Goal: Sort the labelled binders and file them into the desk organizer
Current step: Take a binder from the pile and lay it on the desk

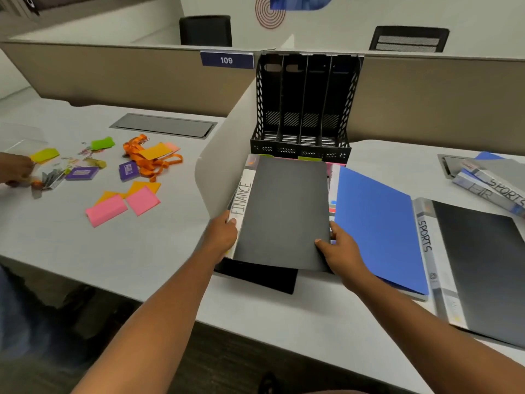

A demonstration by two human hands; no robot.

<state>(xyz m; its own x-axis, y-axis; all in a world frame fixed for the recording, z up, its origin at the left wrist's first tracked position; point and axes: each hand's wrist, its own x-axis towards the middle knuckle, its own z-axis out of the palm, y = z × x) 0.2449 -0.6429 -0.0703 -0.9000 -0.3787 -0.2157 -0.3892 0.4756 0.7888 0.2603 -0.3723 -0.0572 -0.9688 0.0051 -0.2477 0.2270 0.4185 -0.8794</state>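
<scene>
Both hands are gripping the matte black FINANCE binder (pixel 281 211) at its near corners: the left hand (pixel 221 237) is curling its fingers round the white spine edge, the right hand (pixel 343 251) is pinching the opposite edge. The binder is sitting just before the black perforated organizer (pixel 304 109), whose four upright slots are standing open. A smooth blue folder (pixel 377 228) is lying just beside it on the grey surface (pixel 298 308), with a SPORTS binder (pixel 477 268) further right.

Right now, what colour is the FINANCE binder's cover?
Black, with a white spine; FINANCE binder, head view.
</scene>
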